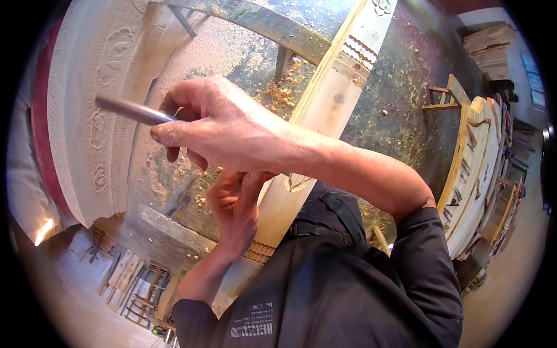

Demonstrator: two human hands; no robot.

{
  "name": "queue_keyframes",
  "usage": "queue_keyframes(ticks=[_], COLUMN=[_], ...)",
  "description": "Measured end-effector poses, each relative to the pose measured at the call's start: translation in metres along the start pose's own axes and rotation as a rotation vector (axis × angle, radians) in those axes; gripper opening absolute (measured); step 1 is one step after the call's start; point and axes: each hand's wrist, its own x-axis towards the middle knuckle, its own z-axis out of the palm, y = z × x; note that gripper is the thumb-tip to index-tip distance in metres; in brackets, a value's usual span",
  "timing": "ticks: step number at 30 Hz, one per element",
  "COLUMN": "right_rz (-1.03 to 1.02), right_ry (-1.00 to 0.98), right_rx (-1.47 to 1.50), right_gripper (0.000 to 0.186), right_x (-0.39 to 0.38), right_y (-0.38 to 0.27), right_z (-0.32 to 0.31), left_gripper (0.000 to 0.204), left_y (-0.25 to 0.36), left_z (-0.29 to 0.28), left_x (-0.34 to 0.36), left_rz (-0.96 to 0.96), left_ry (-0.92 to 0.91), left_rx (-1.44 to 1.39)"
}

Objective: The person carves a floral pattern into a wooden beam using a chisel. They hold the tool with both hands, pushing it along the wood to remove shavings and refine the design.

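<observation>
My right hand (217,119) reaches across from the right, its fingers closed around a dark metal rod (134,110) that sticks out to the left. Just below it, my left hand (237,200) is closed beside a long pale wooden board (331,101). What its fingers hold is mostly hidden by my right hand and wrist. The board slopes from the upper right to the lower left, close to my body. Notched bands are cut across it, and a carved pointed motif shows next to my right wrist.
A large carved wooden panel (87,116) stands at left. A worn wooden frame (261,29) supports the board. Wood shavings (284,87) lie scattered below. On the right, several carving tools lie on a pale bench (473,168). Timber pieces (125,272) lean at the lower left.
</observation>
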Motion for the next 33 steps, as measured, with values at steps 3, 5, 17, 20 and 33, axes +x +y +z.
queue_keyframes(ticks=[3,5,17,20,33], right_rz=[0.013,0.032,0.057,0.058,0.045], right_ry=[0.019,0.021,-0.024,-0.004,0.045], right_rx=[0.0,-0.041,-0.073,-0.078,-0.122], right_gripper=[0.029,0.031,0.056,0.055,0.05], right_x=[0.006,0.006,0.015,0.015,0.014], right_y=[0.01,0.01,0.009,0.011,0.012], right_z=[0.003,0.003,0.014,0.015,0.013], left_gripper=[0.019,0.019,0.012,0.01,0.009], left_y=[-0.005,-0.01,-0.009,-0.01,-0.012], left_z=[-0.001,-0.004,0.002,-0.001,0.0], left_x=[0.002,0.005,0.003,0.003,0.003], left_rz=[-0.014,-0.03,-0.058,-0.052,-0.036], left_ry=[-0.004,0.009,0.091,0.078,0.078], left_rx=[-0.074,0.012,0.073,0.115,0.113])
